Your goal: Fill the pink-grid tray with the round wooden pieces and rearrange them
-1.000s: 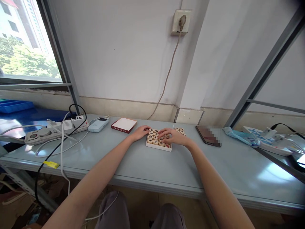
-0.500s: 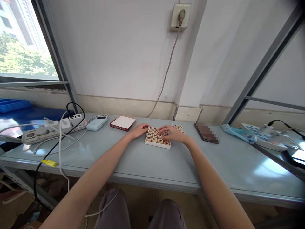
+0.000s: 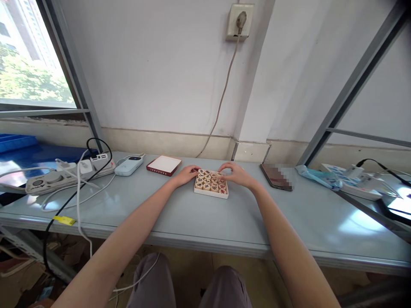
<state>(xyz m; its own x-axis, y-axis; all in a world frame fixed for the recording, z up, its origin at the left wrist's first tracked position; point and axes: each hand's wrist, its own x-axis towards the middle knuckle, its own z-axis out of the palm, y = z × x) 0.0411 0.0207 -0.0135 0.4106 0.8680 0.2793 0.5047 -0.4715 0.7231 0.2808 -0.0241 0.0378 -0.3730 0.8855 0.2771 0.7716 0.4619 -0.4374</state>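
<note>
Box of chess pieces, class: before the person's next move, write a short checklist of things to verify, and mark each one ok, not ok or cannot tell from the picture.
1. Box lies flat on the table, away from the front edge: ok.
2. Left hand steadies the box at its far left corner: ok.
3. Right hand is at the box's far right corner: ok.
4. Right hand has a piece pinched in its fingertips: cannot tell.
5. Chess pieces in the box lie face up in tidy rows: ok.
6. Phone and red-edged lid lie apart from the box: ok.
</note>
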